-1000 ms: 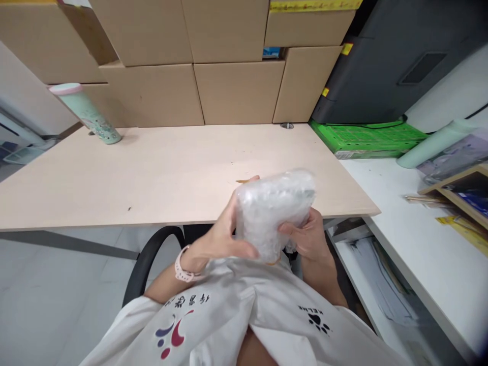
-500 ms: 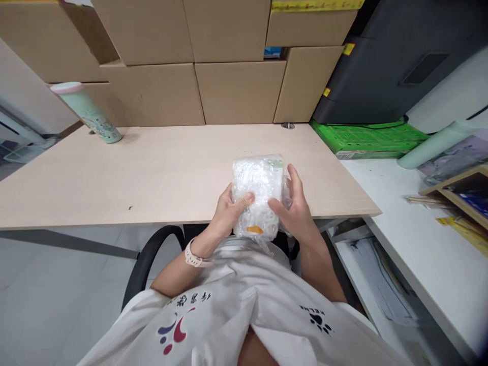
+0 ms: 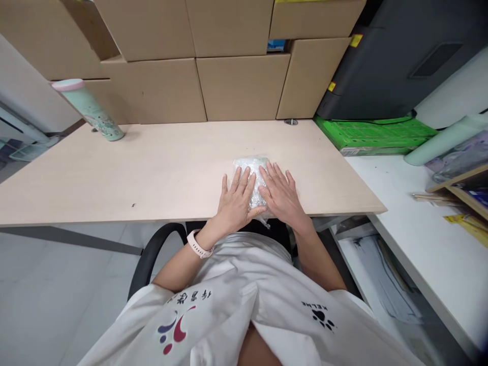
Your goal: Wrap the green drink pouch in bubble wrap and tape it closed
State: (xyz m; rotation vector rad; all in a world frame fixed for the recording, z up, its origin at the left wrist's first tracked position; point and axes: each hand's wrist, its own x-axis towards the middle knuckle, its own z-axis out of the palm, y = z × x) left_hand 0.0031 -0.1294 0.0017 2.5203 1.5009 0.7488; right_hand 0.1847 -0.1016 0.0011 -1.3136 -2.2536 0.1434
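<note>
A package in clear bubble wrap lies at the front edge of the wooden desk, in the middle of the head view. Spread over its left part is my left hand, palm down with the fingers stretched out. My right hand rests flat across its right part, fingers extended too. Both hands hide much of the package; its top strip and a crinkled bit between the hands show. A loose end of the plastic hangs over the desk edge.
Cardboard boxes are stacked along the back. A mint tumbler stands at the back left. To the right are a green crate under a dark grey case, and a white side table with a rolled mint sheet.
The wrapped package went from being held up between both hands to lying on the desk. My hands changed from gripping its sides to lying flat on it.
</note>
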